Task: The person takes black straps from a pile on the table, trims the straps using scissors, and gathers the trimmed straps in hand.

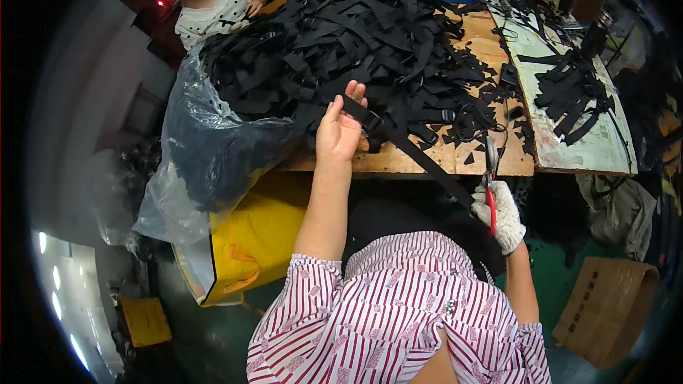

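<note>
A black webbing strap (425, 160) runs slantwise between my two hands. My bare left hand (340, 130) is palm up, with the upper end of the strap pinched between thumb and fingers; a dark buckle sits on the strap just beside it. White knit covers my right hand (502, 217), closed round red-handled scissors (491, 195) whose blades point away from me. The strap's lower end reaches the gloved fingers, but whether they grip it I cannot tell. Past my left hand rises a large heap of black strap pieces (334, 35).
Small black scraps litter the wooden table (491, 163). A clear plastic bag (188, 149) hangs off its left edge above a yellow bag (263, 231). More straps (573, 96) lie on the pale board at right. A cardboard box (608, 309) stands below. Across the table sits a person (217, 11).
</note>
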Demonstrator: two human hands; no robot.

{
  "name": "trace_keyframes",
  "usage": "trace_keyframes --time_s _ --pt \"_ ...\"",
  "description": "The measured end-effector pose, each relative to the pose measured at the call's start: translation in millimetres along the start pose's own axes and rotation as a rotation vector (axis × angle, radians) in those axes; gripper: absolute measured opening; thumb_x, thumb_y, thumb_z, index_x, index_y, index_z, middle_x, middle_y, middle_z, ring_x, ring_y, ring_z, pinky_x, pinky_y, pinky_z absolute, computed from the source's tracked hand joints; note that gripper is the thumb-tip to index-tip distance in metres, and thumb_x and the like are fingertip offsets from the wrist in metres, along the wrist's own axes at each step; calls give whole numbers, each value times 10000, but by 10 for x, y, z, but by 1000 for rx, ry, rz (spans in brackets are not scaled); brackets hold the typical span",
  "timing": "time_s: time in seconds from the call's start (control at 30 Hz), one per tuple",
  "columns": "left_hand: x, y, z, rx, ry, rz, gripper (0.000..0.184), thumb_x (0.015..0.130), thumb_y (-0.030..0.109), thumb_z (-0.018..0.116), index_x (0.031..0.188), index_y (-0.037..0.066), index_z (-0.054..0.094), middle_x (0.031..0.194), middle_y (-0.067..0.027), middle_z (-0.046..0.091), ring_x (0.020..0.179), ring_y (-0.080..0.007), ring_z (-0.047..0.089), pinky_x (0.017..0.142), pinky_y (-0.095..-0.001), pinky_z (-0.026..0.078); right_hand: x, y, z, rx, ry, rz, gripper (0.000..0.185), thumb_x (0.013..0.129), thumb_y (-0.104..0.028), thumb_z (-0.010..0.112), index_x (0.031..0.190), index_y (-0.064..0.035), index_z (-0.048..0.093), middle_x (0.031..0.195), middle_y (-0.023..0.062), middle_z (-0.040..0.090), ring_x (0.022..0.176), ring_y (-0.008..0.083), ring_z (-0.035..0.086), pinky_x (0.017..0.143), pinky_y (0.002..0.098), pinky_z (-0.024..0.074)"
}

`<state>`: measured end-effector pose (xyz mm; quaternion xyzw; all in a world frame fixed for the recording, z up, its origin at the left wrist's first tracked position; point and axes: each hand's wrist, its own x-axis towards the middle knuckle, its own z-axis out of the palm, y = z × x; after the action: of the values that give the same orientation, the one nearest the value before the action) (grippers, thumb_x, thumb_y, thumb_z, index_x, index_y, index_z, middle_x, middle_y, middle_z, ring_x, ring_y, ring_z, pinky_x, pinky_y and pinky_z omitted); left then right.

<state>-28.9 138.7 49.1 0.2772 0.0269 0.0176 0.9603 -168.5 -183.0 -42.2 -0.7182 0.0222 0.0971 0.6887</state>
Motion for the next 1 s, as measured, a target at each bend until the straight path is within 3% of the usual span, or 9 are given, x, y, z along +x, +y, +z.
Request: trace_keyframes --time_s 0.13,0.23,0.4,0.53,0.57,0.63,0.7,0.83,1.0 --pt "-77 -21 122 77 5 45 236 954 107 408 1144 -30 435 1207 -181 527 1129 -285 515 976 -377 400 -3 70 -7 101 21 -8 454 705 44 658 1084 -32 420 1019 119 556 890 181 575 747 305 508" --pt "-121 -57 147 159 -3 102 171 958 103 398 1078 -2 461 1184 -199 538 1088 -288 545 949 -369 419 -33 30 -7 48 60 0 465 695 34 665 1088 -37 426 1005 121 563 849 176 582 728 304 509" --pt "-155 -69 149 237 -21 141 234 961 119 393 1124 -35 464 1206 -190 523 1112 -287 523 957 -376 421 -39 74 -22 134 62 9 436 733 44 637 1103 -26 417 1021 124 536 854 176 563 721 298 497" --pt "-102 -62 128 213 -14 141 271 943 108 418 1135 -74 476 1142 -190 566 1061 -285 555 925 -377 422 27 231 -70 20 74 -108 432 738 52 630 1116 -8 429 991 124 569 890 193 584 753 315 500" --pt "-75 -33 99 190 -40 127 278 925 101 444 1125 -82 501 1134 -192 571 1059 -279 556 934 -376 414 162 549 -161 648 -39 -19 429 745 39 634 1124 -9 438 980 108 581 880 185 587 757 311 498" --pt "-43 2 88 206 -24 155 303 915 109 461 1140 -91 494 1160 -200 556 1102 -294 534 982 -383 383 28 70 -71 276 -3 -30 432 761 6 640 1140 -1 432 1016 114 581 904 187 584 782 303 488" --pt "45 57 -6 195 -34 140 280 929 101 447 1143 -75 485 1208 -199 523 1149 -297 498 998 -396 375 -42 -142 -80 103 -20 -109 477 760 -49 657 1162 3 406 1041 141 567 951 204 577 808 317 483" --pt "20 73 35 207 41 151 287 971 116 367 1185 -74 390 1239 -199 491 1156 -298 490 1013 -393 372 -46 -215 -104 52 -15 -102 524 744 -46 662 1191 4 394 1133 148 520 1032 229 563 852 335 472" --pt "47 62 25 178 45 116 322 978 126 341 1227 -76 378 1264 -185 471 1183 -276 469 1039 -374 353 -68 -264 -170 43 -27 -86 541 742 -78 670 1191 20 384 1136 154 537 1044 227 567 880 339 459"
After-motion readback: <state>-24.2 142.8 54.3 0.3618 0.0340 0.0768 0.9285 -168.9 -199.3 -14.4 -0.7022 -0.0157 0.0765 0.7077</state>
